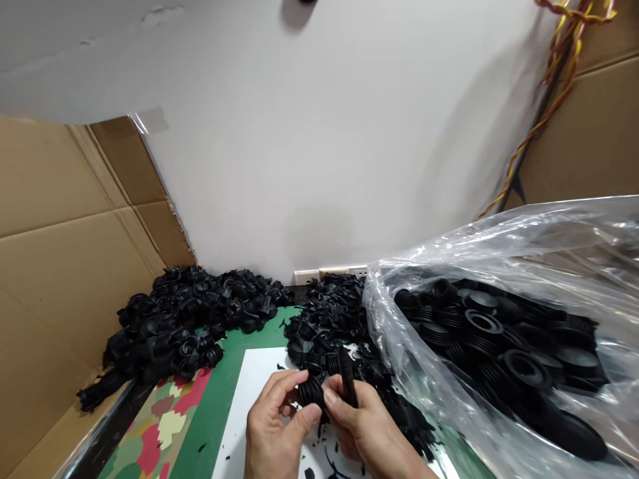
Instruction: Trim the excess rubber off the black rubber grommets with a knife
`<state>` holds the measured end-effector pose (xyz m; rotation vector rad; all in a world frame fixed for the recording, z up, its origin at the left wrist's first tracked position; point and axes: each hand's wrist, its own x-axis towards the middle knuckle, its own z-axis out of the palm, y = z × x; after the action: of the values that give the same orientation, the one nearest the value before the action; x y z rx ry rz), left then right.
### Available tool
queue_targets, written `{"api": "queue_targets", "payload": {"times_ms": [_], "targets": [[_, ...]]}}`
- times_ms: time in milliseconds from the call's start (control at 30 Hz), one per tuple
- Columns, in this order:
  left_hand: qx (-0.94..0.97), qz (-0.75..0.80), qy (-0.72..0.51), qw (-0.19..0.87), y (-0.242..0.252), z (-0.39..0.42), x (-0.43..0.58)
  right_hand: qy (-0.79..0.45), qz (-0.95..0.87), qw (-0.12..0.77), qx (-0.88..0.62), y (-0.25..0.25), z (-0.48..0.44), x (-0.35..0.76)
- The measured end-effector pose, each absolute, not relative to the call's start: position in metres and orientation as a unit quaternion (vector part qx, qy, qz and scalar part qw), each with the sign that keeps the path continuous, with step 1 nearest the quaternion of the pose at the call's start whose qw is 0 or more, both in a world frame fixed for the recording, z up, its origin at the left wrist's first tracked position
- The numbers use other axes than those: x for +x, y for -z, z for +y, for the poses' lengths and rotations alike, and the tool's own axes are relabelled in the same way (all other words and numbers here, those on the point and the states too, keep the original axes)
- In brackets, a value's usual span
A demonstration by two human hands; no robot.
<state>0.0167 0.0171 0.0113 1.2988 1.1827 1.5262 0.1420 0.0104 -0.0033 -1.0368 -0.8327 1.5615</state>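
Observation:
My left hand (280,420) is closed around a black ribbed rubber bellows (310,391), with fingers on its far side and the thumb on the near side. My right hand (360,420) is closed on a slim black stick-like tool (347,378), which stands up between thumb and fingers; its lower end is hidden. The right thumb tip also presses against the bellows' right edge. Below both hands lies a white sheet (250,392) scattered with thin black rubber scraps (333,462).
Black ribbed rubber parts form a heap (190,319) at left; more parts and scraps pile (319,332) behind my hands. At right, a clear plastic bag (387,319) holds several bellows (524,366). Cardboard (60,279) flanks the green tabletop (210,412); a wall (319,153) stands behind.

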Motion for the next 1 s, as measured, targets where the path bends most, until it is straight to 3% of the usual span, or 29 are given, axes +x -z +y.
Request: {"api": "queue_targets", "payload": {"times_ms": [600, 867, 1000], "targets": [[0.501, 0.486, -0.584, 0.414, -0.01, 0.015, 0.015, -0.721, -0.284, 0.512, -0.371, 0.016, 0.01, 0.138], [0.525, 0.498, -0.563, 0.398, -0.005, 0.018, 0.013, -0.669, -0.337, 0.499, -0.435, 0.022, 0.02, 0.138], [0.535, 0.511, -0.527, 0.418, 0.0, 0.022, 0.011, -0.554, -0.42, 0.522, -0.494, 0.012, 0.019, 0.146]]}}
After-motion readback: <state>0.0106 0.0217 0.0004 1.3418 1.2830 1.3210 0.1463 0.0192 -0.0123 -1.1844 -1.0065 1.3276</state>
